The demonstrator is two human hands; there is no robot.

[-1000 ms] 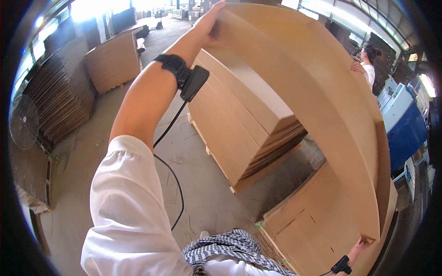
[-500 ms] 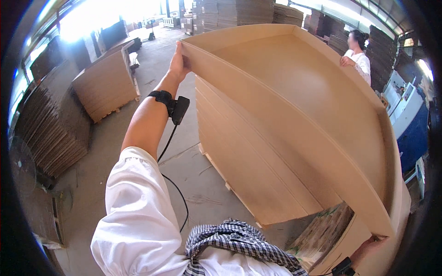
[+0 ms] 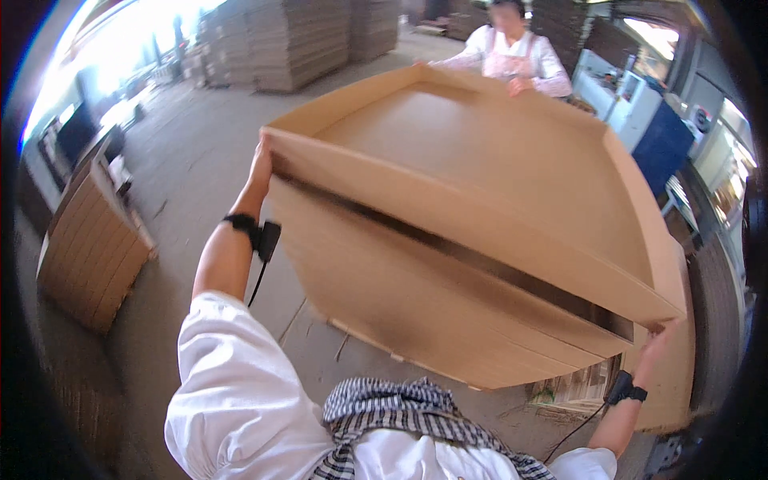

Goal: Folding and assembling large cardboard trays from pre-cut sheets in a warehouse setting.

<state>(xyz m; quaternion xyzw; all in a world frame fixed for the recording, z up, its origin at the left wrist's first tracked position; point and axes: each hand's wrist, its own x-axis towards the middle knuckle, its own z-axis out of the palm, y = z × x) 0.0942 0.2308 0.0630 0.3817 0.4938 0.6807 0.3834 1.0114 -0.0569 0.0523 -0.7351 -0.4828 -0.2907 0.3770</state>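
Observation:
I carry a large shallow cardboard tray point(image 3: 448, 200), its low walls facing up, between both hands. My left hand point(image 3: 262, 166) grips its near left corner, fingers partly hidden behind the wall. At the near right corner, my right hand point(image 3: 658, 340) holds the lower edge, and some of its fingers are out of sight under the cardboard. Directly beneath stands a big brown cardboard stack point(image 3: 416, 280), with a dark gap between it and the tray's near wall. A co-worker point(image 3: 512, 56) in a white top is at the far side, hands at the tray's far edge.
A cardboard stack point(image 3: 92, 240) stands on the floor to the left. Tall piles of cardboard point(image 3: 288, 44) rise at the back. Blue and white equipment point(image 3: 660, 140) is at the far right, and a brown cardboard panel point(image 3: 672, 376) lies near my right hand.
My view has swung right, and the tray sits more level. A dark gap now shows under its near wall. The co-worker appears nearer the middle, and my right hand has come into fuller view.

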